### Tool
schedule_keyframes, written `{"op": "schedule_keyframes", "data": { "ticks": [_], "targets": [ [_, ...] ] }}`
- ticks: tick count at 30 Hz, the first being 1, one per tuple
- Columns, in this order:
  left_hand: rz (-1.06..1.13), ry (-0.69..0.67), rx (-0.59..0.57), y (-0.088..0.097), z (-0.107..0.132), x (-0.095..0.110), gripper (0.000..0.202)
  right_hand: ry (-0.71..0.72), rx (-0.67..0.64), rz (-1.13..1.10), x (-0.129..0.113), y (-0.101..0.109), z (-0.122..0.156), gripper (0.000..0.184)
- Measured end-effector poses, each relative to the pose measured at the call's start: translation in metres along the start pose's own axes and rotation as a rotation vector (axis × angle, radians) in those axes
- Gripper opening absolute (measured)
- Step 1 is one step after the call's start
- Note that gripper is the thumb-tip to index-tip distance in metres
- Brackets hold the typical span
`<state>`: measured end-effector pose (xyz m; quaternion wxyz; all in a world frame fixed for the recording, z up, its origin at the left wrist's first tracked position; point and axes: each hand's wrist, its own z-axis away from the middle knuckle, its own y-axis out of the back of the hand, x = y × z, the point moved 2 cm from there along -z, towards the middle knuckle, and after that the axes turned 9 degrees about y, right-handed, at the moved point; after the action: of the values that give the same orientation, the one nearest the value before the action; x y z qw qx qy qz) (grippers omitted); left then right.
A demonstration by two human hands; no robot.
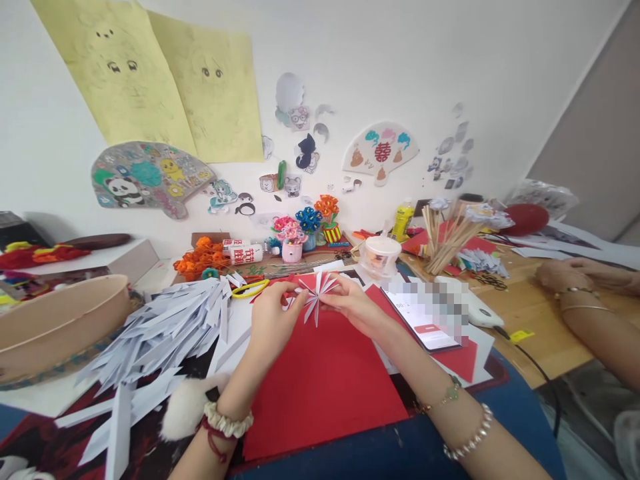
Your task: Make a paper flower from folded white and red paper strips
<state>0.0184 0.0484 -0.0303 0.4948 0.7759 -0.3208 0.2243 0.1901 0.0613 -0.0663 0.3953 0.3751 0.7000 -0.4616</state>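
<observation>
Between my two hands is a white folded-paper flower (317, 293) with narrow pointed petals fanned out. My left hand (277, 308) pinches its left side with thumb and fingers. On the other side, my right hand (353, 301) grips the petals near the centre. Both hands are just above a large sheet of red paper (325, 380). Left of my left hand spreads a big heap of folded white paper strips (170, 327). Yellow-handled scissors (251, 289) lie close behind my left hand. A phone (425, 320) with a lit screen rests right of my right forearm.
At far left stands a round tan basket (60, 327). Along the wall are handmade flowers in pots (293, 243), a lidded plastic cup (381, 257) and a bundle of wooden sticks (440, 240). Another person's hands (580, 277) rest on the wooden table at right, near a cable (537, 363).
</observation>
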Motion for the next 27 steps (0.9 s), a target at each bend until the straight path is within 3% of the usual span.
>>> {"op": "schedule_keyframes", "data": {
  "ticks": [8, 19, 27],
  "targets": [
    [0.079, 0.120, -0.031, 0.0005, 0.0002, -0.0031, 0.031, -0.010, 0.009, 0.005, -0.0008, -0.0007, 0.0003, 0.042],
    [0.207, 0.154, -0.112, -0.0036, -0.0013, -0.0024, 0.029, -0.041, 0.038, 0.035, 0.0017, 0.0018, -0.0005, 0.045],
    [0.257, 0.196, -0.094, -0.0066, -0.0027, -0.0080, 0.029, -0.007, 0.032, 0.145, 0.0014, -0.0021, 0.0008, 0.055]
  ]
}}
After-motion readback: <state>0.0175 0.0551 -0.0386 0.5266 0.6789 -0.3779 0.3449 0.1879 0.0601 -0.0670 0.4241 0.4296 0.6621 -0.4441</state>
